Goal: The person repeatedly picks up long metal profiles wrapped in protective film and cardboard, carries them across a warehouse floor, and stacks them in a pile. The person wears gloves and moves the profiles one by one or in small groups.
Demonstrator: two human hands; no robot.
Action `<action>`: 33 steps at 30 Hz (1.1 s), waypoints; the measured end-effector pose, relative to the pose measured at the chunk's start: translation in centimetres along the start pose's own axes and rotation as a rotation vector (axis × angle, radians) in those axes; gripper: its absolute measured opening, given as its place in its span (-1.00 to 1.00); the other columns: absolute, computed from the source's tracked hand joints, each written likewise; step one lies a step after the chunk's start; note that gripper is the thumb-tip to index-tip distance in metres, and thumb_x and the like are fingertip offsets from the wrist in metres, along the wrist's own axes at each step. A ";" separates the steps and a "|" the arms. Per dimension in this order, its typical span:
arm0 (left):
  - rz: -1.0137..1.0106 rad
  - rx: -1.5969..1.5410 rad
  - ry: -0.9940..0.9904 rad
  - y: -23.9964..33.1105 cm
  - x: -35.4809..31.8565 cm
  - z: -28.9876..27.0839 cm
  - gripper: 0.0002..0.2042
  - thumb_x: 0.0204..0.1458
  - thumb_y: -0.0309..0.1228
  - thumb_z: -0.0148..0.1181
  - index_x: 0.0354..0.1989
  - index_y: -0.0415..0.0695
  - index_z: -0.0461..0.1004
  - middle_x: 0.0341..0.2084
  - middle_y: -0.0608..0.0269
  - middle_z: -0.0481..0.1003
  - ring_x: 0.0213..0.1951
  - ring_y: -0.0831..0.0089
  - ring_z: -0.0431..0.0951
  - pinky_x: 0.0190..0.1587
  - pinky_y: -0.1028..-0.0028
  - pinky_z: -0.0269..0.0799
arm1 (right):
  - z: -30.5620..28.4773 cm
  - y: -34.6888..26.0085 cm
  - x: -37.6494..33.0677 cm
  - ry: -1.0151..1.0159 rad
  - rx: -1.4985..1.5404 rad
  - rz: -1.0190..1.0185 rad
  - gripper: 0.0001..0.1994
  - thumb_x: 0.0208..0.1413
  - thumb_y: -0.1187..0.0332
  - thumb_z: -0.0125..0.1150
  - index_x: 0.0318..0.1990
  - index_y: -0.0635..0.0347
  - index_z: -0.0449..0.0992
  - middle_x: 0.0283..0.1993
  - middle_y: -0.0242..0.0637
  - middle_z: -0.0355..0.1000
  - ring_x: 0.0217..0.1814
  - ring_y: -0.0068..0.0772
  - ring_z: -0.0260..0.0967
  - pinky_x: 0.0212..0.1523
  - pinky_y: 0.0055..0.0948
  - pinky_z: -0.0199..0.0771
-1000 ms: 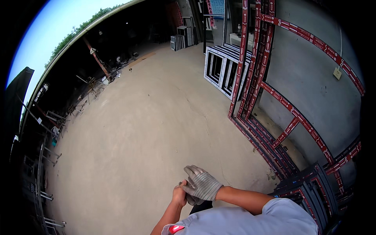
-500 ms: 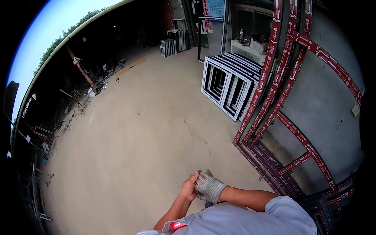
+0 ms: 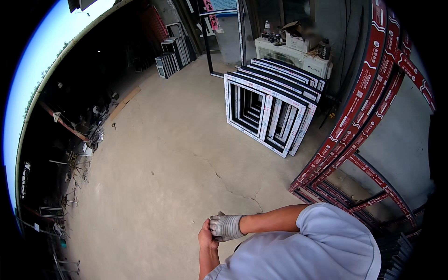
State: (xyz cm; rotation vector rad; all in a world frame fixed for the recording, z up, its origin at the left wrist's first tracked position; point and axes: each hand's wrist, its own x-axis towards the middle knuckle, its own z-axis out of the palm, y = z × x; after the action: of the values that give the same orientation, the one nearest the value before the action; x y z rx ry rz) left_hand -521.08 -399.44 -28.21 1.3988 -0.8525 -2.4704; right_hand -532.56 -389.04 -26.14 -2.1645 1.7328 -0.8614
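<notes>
My bare left hand (image 3: 206,235) is raised in front of my body, its fingers closed against the palm side of my gloved right hand (image 3: 225,227). A grey ribbed knit work glove (image 3: 229,227) covers the right hand up to the wrist. The right fingers are bent and closed, pressed into the left hand. Whatever may lie between the palms is hidden. Both hands are over the bare floor, apart from the frames around me.
Red-taped window frames (image 3: 347,112) lean at my right along the wall. Ahead stands a stack of white-and-black window frames (image 3: 266,109), before a white air-conditioner unit (image 3: 280,52) with a bottle (image 3: 267,27) on top. Concrete floor (image 3: 154,186) stretches left toward scattered scrap (image 3: 95,135).
My view has turned right and come closer to the stacked frames. My hands stay joined and now appear further left in the picture.
</notes>
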 end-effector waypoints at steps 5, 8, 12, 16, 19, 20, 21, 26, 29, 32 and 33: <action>0.022 -0.104 0.031 9.8 11.3 2.2 -0.74 0.29 -0.29 -0.06 -0.07 -0.20 0.47 -0.13 0.12 0.56 -0.06 0.22 0.55 0.04 0.20 0.48 | -3.8 12.0 10.6 -0.096 0.017 -0.127 -0.71 -0.06 0.16 0.29 -0.31 0.19 0.49 -0.25 -0.14 0.45 -0.14 -0.10 0.41 -0.13 -0.08 0.43; 0.078 -0.062 0.057 16.1 18.5 4.3 -0.74 0.30 -0.29 -0.05 -0.09 -0.21 0.46 -0.15 0.10 0.56 -0.08 0.21 0.55 0.04 0.19 0.48 | -6.8 18.2 16.2 -0.109 -0.032 -0.007 -0.69 -0.04 0.17 0.28 -0.26 0.22 0.48 -0.23 -0.13 0.46 -0.13 -0.05 0.42 -0.07 -0.05 0.41; 0.084 -0.118 0.027 24.4 31.4 6.7 -0.75 0.27 -0.35 0.04 -0.10 -0.32 0.44 -0.19 0.05 0.54 -0.17 0.24 0.56 -0.07 0.22 0.52 | -8.8 29.3 24.8 -0.181 0.009 0.058 -0.49 0.00 0.15 0.28 0.02 0.34 0.41 0.09 0.02 0.36 0.18 0.03 0.27 0.24 -0.07 0.24; 0.140 -0.008 0.118 33.7 43.6 10.9 -0.72 0.31 -0.36 -0.06 -0.08 -0.39 0.40 -0.19 -0.01 0.52 -0.17 0.17 0.55 -0.04 0.21 0.51 | -12.0 39.0 33.6 -0.158 -0.171 0.160 -0.44 -0.02 0.18 0.31 0.10 0.31 0.38 0.16 0.04 0.32 0.29 0.04 0.17 0.31 -0.08 0.16; 0.182 -0.081 0.139 42.2 52.2 11.2 -0.71 0.31 -0.38 -0.09 -0.07 -0.42 0.38 -0.17 -0.03 0.52 -0.15 0.16 0.55 -0.06 0.19 0.52 | -17.6 44.0 39.0 -0.139 0.274 0.372 -0.52 0.15 0.22 0.17 0.17 0.28 0.35 0.23 -0.05 0.32 0.27 -0.14 0.28 0.25 -0.22 0.30; 0.225 -0.098 0.191 45.4 54.0 11.8 -0.71 0.30 -0.38 -0.07 -0.08 -0.43 0.38 -0.18 -0.04 0.52 -0.18 0.15 0.56 -0.09 0.18 0.53 | -20.6 44.9 40.1 -0.129 0.493 0.516 -0.53 0.19 0.23 0.13 0.19 0.27 0.34 0.25 -0.07 0.32 0.26 -0.18 0.31 0.24 -0.25 0.32; 0.261 -0.103 0.243 48.6 55.9 13.0 -0.71 0.28 -0.38 -0.04 -0.09 -0.44 0.39 -0.19 -0.05 0.52 -0.20 0.15 0.57 -0.13 0.17 0.54 | -22.0 47.2 40.3 -0.150 0.540 0.535 -0.54 0.21 0.23 0.11 0.20 0.27 0.33 0.26 -0.08 0.32 0.26 -0.19 0.32 0.23 -0.27 0.33; 0.496 0.025 0.292 64.2 62.9 18.6 -0.69 0.33 -0.30 -0.09 -0.13 -0.37 0.41 -0.26 0.02 0.54 -0.29 0.22 0.60 -0.25 0.25 0.57 | -26.6 61.4 42.0 -0.194 0.312 0.442 -0.47 0.24 0.13 0.12 0.26 0.26 0.32 0.30 -0.02 0.29 0.29 -0.07 0.30 0.26 -0.25 0.31; 0.429 0.223 0.115 68.7 68.0 22.3 -0.69 0.32 -0.22 -0.01 -0.20 -0.28 0.45 -0.37 0.14 0.55 -0.40 0.39 0.56 -0.34 0.39 0.53 | -30.0 69.7 47.1 -0.008 0.288 0.574 -0.39 0.23 0.07 0.13 0.30 0.31 0.26 0.32 0.03 0.26 0.33 -0.01 0.26 0.29 -0.23 0.28; 0.354 0.149 -0.015 71.4 72.9 30.2 -0.70 0.30 -0.18 0.06 -0.20 -0.22 0.45 -0.34 0.23 0.55 -0.34 0.45 0.55 -0.27 0.41 0.52 | -32.0 80.8 53.1 0.128 0.293 0.596 -0.18 0.12 -0.04 0.24 0.35 0.39 0.13 0.36 0.09 0.19 0.40 0.01 0.17 0.35 -0.19 0.21; 0.350 0.050 -0.041 72.2 74.3 32.8 -0.71 0.30 -0.19 0.06 -0.19 -0.21 0.45 -0.33 0.24 0.55 -0.32 0.44 0.56 -0.24 0.39 0.53 | -32.2 84.2 55.4 0.128 0.293 0.560 -0.14 0.09 -0.06 0.26 0.36 0.40 0.10 0.37 0.10 0.16 0.42 0.01 0.14 0.36 -0.19 0.19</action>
State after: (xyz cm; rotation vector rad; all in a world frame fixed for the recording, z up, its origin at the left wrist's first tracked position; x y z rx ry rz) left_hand -597.43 -476.73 -29.18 1.1040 -1.0710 -2.2302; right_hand -612.20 -458.60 -28.31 -1.3610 1.9762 -1.0236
